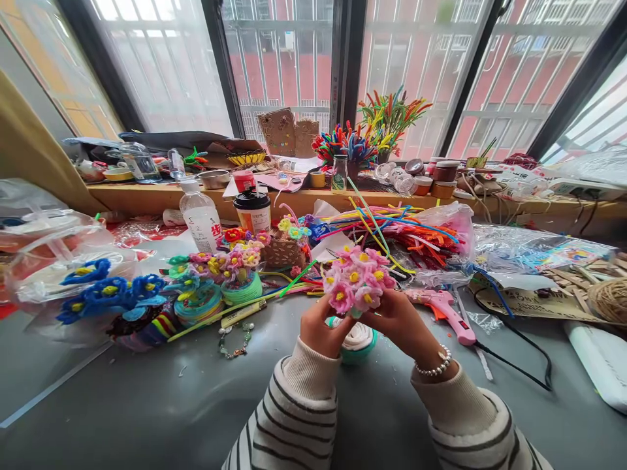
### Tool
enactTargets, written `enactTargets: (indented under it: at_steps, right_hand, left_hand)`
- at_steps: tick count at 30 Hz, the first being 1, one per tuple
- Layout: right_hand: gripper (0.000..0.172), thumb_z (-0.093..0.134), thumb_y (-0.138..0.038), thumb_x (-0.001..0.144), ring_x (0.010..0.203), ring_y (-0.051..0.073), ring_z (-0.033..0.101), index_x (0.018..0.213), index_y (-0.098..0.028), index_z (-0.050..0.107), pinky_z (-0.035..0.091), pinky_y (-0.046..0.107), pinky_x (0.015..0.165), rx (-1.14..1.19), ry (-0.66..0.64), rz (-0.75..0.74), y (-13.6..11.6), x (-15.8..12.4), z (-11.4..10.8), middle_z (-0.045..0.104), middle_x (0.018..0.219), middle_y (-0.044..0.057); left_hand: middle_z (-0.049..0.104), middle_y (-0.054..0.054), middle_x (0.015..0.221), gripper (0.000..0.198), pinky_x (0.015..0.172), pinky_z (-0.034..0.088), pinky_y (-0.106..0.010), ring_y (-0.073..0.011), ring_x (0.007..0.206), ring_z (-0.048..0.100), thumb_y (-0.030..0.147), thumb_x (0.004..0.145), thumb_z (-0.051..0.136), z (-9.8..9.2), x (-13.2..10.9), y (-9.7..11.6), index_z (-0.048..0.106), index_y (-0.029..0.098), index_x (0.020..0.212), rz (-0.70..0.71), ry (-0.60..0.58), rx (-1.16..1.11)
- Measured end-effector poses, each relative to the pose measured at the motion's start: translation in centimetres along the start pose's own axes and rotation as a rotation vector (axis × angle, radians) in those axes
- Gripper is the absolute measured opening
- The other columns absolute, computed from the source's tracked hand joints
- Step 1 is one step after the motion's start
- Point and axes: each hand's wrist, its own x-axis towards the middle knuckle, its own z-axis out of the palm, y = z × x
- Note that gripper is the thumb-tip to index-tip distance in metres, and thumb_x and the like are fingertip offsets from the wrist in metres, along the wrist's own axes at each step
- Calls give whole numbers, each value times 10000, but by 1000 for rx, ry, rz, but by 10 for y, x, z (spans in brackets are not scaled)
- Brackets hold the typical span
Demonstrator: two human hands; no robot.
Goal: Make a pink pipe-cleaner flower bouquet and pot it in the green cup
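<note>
Between my two hands is a bunch of pink pipe-cleaner flowers (360, 279) with yellow centres, held up over the table. My left hand (323, 325) grips it from the left, its fingers closed around the lower part. From the right, my right hand (401, 321) closes on the same bunch; the stems are hidden by both hands. Just beneath stands a small teal pot (360, 354) with white cord coiled in its top. To the right of my right hand lies a pink glue gun (448, 313) with a black cable.
Potted pipe-cleaner flowers (240, 277) and blue flowers (110, 294) stand at the left. A beaded bracelet (235, 341) lies before them. Loose pipe cleaners (416, 235) heap behind my hands. A water bottle (200, 215) and paper cup (253, 210) stand back left; twine (610, 297) sits far right.
</note>
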Motion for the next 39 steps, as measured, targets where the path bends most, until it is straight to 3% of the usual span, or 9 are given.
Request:
enactTargets:
  at_steps: [5, 9, 14, 18, 23, 30, 39]
  right_hand:
    - [247, 630, -277, 617, 816, 205, 585, 838, -176, 583, 477, 314, 708, 47, 125, 21, 6, -5, -1, 641, 879, 39]
    - [307, 654, -270, 591, 839, 220, 575, 868, -161, 579, 465, 339, 735, 51, 234, 38, 10, -8, -7, 642, 886, 51]
    - [271, 663, -283, 583, 764, 214, 589, 805, -144, 597, 479, 331, 685, 64, 164, 96, 21, -10, -6, 655, 781, 46]
    - [273, 664, -289, 580, 774, 220, 586, 800, -140, 603, 475, 336, 687, -5, 164, 102, 28, -9, -3, 657, 792, 52]
    - [288, 655, -289, 591, 806, 228, 585, 833, -144, 597, 473, 340, 702, -27, 137, 92, 29, -9, -2, 656, 846, 62]
    - [273, 636, -284, 604, 841, 255, 575, 853, -178, 601, 452, 377, 719, -275, 141, 17, 33, -12, -3, 658, 862, 60]
    - [251, 620, -277, 614, 837, 251, 577, 844, -182, 588, 455, 364, 704, -304, 187, -2, 33, -10, 2, 663, 835, 54]
  left_hand:
    - [631, -63, 767, 382, 675, 481, -279, -174, 708, 592, 333, 612, 611, -6, -5, 2, 529, 138, 931, 125, -35, 65]
    - [580, -88, 921, 241, 776, 436, -348, -207, 876, 537, 314, 634, 599, -18, -15, -10, 569, 180, 832, 280, -120, 159]
    - [494, -113, 1061, 244, 795, 438, -351, -217, 932, 508, 311, 615, 615, -25, -30, -26, 579, 185, 820, 265, -246, 247]
    - [467, -110, 1091, 229, 825, 426, -352, -213, 956, 494, 319, 626, 603, -24, -32, -26, 579, 185, 810, 268, -295, 265]
    - [471, -112, 1077, 210, 832, 418, -359, -216, 955, 493, 325, 637, 588, -23, -30, -26, 572, 178, 785, 279, -294, 283]
    - [465, -109, 1070, 192, 824, 421, -345, -220, 955, 496, 329, 637, 586, -24, -30, -27, 566, 184, 760, 294, -289, 295]
    - [461, -113, 1073, 195, 821, 421, -348, -219, 953, 494, 326, 642, 582, -24, -30, -27, 569, 182, 771, 310, -292, 283]
